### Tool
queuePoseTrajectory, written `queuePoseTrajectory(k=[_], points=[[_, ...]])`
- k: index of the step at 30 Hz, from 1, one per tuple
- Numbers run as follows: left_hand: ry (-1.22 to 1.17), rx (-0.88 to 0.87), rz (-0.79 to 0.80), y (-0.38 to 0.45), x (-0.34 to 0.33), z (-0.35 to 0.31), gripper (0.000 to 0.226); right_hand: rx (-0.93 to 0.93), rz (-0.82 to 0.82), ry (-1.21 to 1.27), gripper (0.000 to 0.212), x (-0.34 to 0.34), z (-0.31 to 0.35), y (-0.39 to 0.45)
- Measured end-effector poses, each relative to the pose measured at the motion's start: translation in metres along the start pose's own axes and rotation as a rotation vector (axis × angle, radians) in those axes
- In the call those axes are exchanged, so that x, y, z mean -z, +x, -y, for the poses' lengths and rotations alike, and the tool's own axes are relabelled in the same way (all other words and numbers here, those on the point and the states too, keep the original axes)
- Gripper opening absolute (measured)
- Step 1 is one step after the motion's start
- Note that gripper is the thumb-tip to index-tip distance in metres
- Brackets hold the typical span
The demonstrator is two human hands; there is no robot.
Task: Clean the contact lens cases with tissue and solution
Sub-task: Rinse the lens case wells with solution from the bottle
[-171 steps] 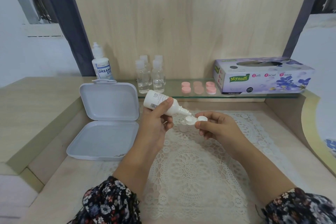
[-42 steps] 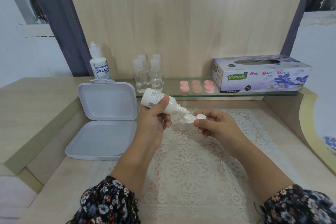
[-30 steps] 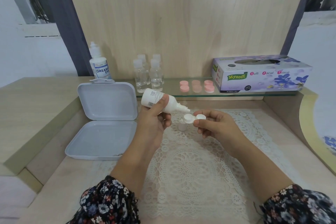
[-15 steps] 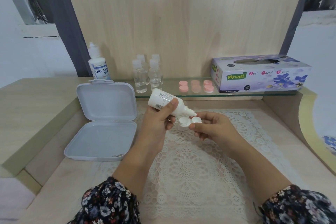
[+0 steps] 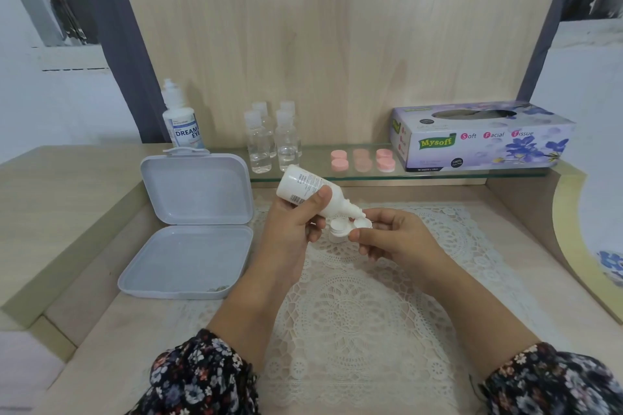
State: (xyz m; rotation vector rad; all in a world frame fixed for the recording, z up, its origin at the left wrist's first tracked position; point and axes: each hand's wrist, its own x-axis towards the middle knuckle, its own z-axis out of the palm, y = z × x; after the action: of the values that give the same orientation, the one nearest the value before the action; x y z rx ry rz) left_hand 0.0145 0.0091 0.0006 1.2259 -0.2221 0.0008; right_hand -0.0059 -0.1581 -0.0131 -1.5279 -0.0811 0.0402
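Fingers of right hand [image 5: 397, 239] pinch white double-cup lens case [image 5: 347, 227]; left hand [image 5: 296, 222] grips tilted bottle [image 5: 313, 190].

A small white solution bottle [image 5: 306, 190] tilts nozzle-down over an open white contact lens case [image 5: 349, 226] held above the lace mat, while a purple tissue box [image 5: 482, 138] and pink cases [image 5: 362, 159] sit on the glass shelf.

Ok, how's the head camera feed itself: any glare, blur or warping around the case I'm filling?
Head view: soft, even light, no harsh glare; the left hand with the tilted solution bottle and the right hand pinching the white lens case read sharp enough. Wide-angle warping bends the desk edges; the glass shelf mirrors the pink caps faintly.
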Motion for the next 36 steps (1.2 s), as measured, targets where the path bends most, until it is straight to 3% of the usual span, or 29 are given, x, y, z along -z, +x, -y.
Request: queuePoseTrajectory(k=[36], points=[[0.005,-0.013,-0.014,-0.0022,0.0006,-0.0028,0.023,0.002,0.005,0.006,0.023,-0.0007,0.0020,-0.0013]])
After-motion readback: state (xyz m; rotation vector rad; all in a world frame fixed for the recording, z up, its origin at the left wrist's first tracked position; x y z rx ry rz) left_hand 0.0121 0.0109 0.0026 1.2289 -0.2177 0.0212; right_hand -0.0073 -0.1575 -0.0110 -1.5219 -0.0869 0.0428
